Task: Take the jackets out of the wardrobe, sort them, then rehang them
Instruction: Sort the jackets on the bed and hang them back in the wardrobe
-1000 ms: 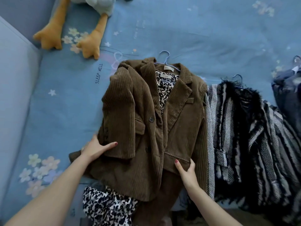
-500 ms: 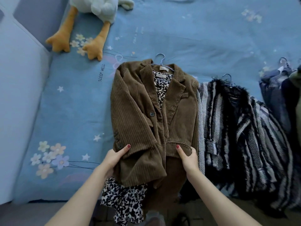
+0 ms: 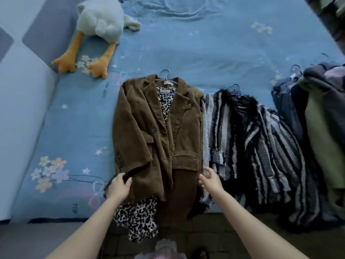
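Head view looks down on a blue bed sheet (image 3: 214, 58) with lots of bare room to the left of the brown corduroy jacket (image 3: 149, 139). This ribbed jacket lies flat on a blue hanger (image 3: 165, 75), touching a fuzzy striped jacket (image 3: 257, 143) on its right. The left hand (image 3: 119, 186) grips the folded sleeve's cuff. The right hand (image 3: 210, 177) is loose, fingers by the jacket's right edge. Half a second ago that hand pressed the pocket; now it sits further right. A plush duck (image 3: 99, 21) lies far up

Blue floral bed (image 3: 205, 43), grey padded wall (image 3: 22, 75).
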